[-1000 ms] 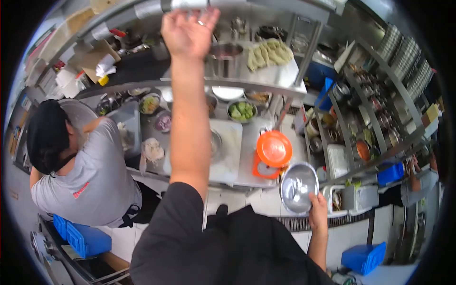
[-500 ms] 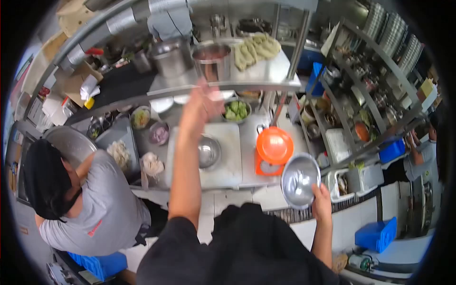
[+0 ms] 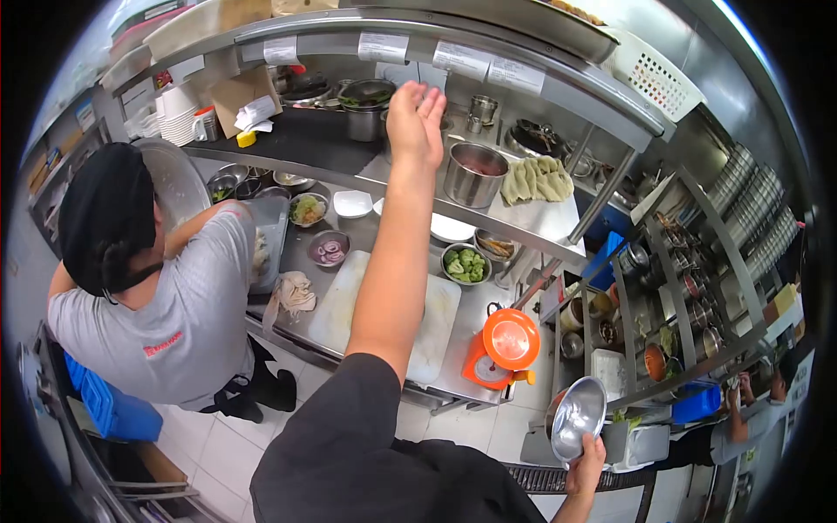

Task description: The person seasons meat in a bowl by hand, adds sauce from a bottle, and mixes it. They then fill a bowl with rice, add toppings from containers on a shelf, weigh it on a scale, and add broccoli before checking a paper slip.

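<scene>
My left hand point(image 3: 417, 126) is raised over the shelf above the counter, fingers stretched out and holding nothing. Pots stand near it, among them a steel pot point(image 3: 476, 177) with reddish contents. Low on the right, my right hand point(image 3: 586, 469) grips the rim of a shiny metal bowl point(image 3: 579, 420), tilted so its inside shows. An orange kitchen scale point(image 3: 488, 364) with a round orange pan point(image 3: 511, 340) sits at the counter's right end. My left forearm crosses above a white cutting board point(image 3: 338, 305), hiding most of its middle.
A co-worker point(image 3: 166, 305) in a grey shirt stands at my left. Bowls of broccoli point(image 3: 466, 264) and sliced onion point(image 3: 329, 250) stand behind the board, with a crumpled cloth point(image 3: 294, 293) left of it. Metal racks point(image 3: 689, 296) fill the right. Another person point(image 3: 741, 427) is at far right.
The view has tilted and turned. My left hand has reached farther up and forward, over the shelf. The metal bowl stays in my right hand, now lower in view.
</scene>
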The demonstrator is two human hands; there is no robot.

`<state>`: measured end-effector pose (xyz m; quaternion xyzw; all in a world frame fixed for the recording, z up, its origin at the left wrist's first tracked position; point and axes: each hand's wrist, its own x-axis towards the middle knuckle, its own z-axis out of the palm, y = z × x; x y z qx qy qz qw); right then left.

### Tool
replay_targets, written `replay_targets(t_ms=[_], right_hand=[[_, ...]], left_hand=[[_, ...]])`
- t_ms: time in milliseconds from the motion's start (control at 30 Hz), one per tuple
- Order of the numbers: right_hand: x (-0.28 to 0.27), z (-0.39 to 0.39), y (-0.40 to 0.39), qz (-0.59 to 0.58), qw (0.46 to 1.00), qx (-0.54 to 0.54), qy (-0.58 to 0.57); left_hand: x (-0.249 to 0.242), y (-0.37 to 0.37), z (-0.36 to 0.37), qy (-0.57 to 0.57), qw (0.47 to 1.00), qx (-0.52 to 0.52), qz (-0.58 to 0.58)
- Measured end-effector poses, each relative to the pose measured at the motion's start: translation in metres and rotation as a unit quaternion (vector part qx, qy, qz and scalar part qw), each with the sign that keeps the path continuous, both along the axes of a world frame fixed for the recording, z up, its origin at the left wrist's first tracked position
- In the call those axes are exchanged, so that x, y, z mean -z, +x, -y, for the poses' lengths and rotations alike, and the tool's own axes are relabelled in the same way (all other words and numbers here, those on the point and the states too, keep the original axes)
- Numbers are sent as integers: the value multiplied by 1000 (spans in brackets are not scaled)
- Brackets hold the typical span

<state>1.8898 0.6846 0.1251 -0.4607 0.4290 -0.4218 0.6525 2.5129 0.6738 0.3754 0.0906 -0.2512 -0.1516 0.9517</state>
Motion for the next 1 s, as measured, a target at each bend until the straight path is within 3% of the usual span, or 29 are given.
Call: replay_targets(t_ms=[133,300,600,1000], right_hand=[[25,-2,-1,0,1000,3,-2],[30,-11,20,-10,999,18,26],[27,-18,58,-27,999,3,44],[23,-27,95,-42,998,2,41]], left_hand=[[-29,14,-3,-92,990,105,-27],[-30,64,-13,-161,984,69,-21],[0,54,-55,-166,986,27,16],[0,58,-71,-148,988,11,43]])
